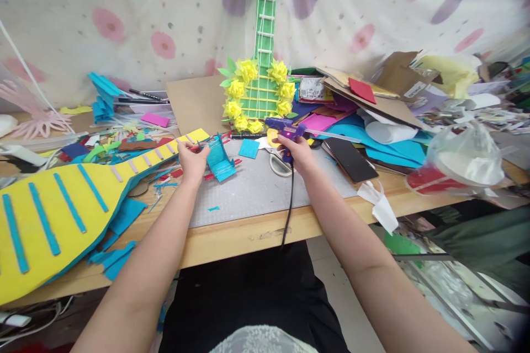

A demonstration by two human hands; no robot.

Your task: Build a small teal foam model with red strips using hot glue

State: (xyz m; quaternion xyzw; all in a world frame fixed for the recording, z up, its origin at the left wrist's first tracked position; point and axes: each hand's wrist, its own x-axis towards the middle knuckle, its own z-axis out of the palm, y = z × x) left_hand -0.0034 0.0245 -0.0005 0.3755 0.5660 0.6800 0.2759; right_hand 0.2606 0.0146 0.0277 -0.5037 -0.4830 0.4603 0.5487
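Note:
A small blue paper piece with red sticks through it (pixel 221 161) is held in my left hand (pixel 192 161), above the left part of the grey cutting mat (pixel 252 198). My right hand (pixel 298 150) is wrapped round a purple glue gun (pixel 285 128), whose clear glue stick (pixel 331 135) juts out to the right. Its black cord (pixel 290 207) hangs down over the table's front edge. Scissors with pale handles (pixel 279 164) lie on the mat just below the glue gun. A blue paper square (pixel 249 148) rests between my two hands.
A yellow paper guitar shape with blue strips (pixel 49 215) covers the left of the table. At the back stands a green paper guitar with yellow flowers (pixel 265 55). To the right are a phone (pixel 350 159), stacked paper and a bagged red tub (pixel 439 176).

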